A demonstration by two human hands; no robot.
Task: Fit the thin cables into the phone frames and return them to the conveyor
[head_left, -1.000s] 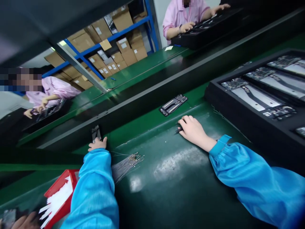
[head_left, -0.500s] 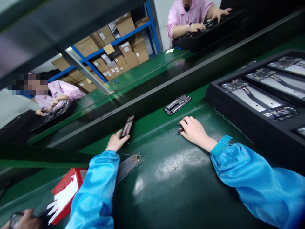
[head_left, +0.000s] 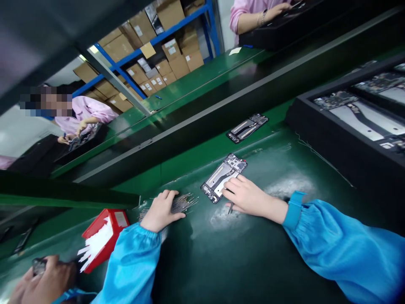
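Note:
An opened phone [head_left: 218, 179] lies on the green mat with its circuit board and flex cable showing. My right hand [head_left: 247, 195] rests over its lower right edge, fingertips on the phone. Dark tweezers [head_left: 230, 208] stick out below those fingers, pointing down; most of their length is hidden by the hand. To the left, my left hand [head_left: 160, 210] is over a bundle of thin grey cables [head_left: 185, 202], thumb and fingers apart. Farther back, a second opened phone [head_left: 247, 127] lies on the green strip behind the mat.
A black foam tray [head_left: 316, 139] with several opened phones stands at right. Left of my left arm is a red bin [head_left: 118, 234] of white strips. A co-worker's hands [head_left: 47, 280] hold a small object at lower left. Two people in pink work across the bench.
The phone that was in my left hand now lies on the mat, and that hand has moved down to the cables. My right hand has shifted left and down onto the phone.

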